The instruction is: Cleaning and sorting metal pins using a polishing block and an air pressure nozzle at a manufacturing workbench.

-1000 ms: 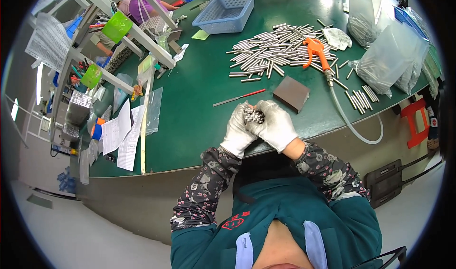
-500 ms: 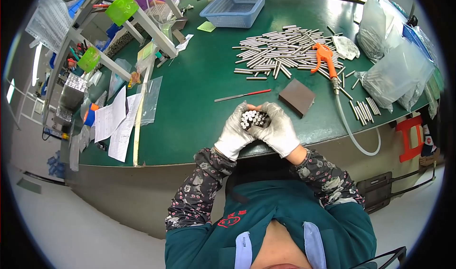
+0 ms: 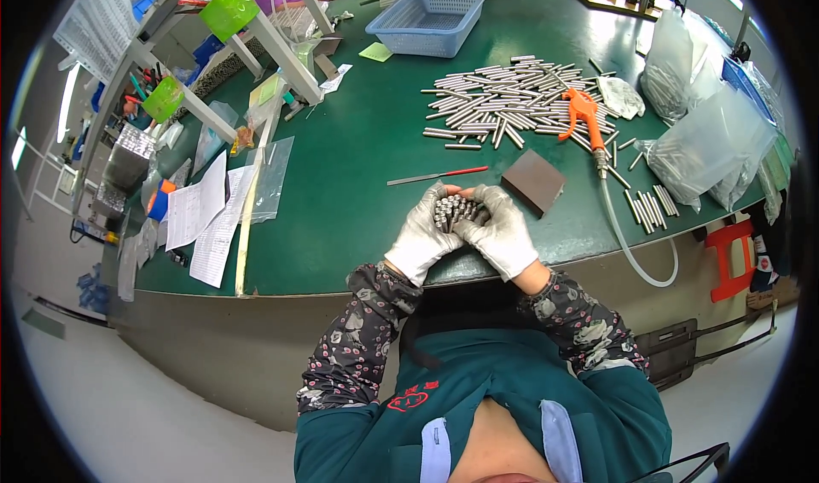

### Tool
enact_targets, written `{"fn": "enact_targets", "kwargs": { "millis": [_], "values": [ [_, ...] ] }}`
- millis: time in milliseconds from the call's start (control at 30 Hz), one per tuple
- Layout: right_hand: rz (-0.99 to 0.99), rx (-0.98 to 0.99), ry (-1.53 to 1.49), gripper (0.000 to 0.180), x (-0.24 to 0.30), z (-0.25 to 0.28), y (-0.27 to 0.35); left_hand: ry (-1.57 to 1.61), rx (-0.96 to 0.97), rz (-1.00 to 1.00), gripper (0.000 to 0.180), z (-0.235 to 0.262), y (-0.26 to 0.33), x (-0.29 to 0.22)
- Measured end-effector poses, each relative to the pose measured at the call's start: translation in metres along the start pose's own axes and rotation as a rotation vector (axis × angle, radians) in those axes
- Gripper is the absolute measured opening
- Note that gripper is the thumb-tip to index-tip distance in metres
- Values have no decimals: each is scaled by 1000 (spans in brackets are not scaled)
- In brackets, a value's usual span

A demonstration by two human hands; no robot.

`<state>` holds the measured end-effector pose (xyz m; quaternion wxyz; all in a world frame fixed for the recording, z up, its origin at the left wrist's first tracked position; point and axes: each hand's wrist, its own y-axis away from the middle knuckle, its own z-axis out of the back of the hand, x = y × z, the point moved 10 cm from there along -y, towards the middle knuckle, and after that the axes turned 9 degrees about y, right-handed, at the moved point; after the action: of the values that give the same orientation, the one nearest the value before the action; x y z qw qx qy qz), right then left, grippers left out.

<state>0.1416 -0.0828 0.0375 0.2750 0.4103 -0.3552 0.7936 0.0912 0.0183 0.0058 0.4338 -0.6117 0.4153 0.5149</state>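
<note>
Steel pins [image 3: 455, 211], gathered into a tight bundle with their ends up, sit cupped between a worker's two white-gloved hands at the near edge of a green tabletop [image 3: 358, 159]. The left hand [image 3: 422, 237] wraps the bundle from one side and the right hand [image 3: 503, 231] from the other, fingers of both clenched around the pins, a grip that seems meant to keep the loose rods squared up and level. Beyond the hands lie a thin red-tipped rod [image 3: 437, 176] and a dark square block [image 3: 533, 182], with a wide scatter of loose pins [image 3: 503, 103] further back, an orange air gun [image 3: 584, 116] and its hose just beside them. A blue basket [image 3: 429, 9] stands at the far side, clear bags of pins [image 3: 708, 142] to the right, paper sheets [image 3: 205, 214] to the left. Compared with half a second earlier, the hands stay joined on the bundle at the same spot by the tabletop edge; the view has swung slightly, and the things on the tabletop have not moved
</note>
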Motion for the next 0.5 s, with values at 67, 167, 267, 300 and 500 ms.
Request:
{"fn": "enact_targets", "kwargs": {
  "millis": [67,167,267,300,500],
  "values": [
    [-9,-41,-43,41,-2,3,0,84,20,10,62,-4,-1,-2],
    [24,-52,-57,41,-3,3,-1,75,22,-1,62,-4,-2,-2],
    [-25,-8,-92,41,-7,-1,-3,-18,11,-4,61,-1,-2,-2],
    [-25,-10,-92,41,-8,-2,-3,-19,13,-4,61,-2,-2,-3],
    [-81,-8,-113,39,-13,-3,-6,-117,13,-20,60,-4,-3,-10]
  ]
}}
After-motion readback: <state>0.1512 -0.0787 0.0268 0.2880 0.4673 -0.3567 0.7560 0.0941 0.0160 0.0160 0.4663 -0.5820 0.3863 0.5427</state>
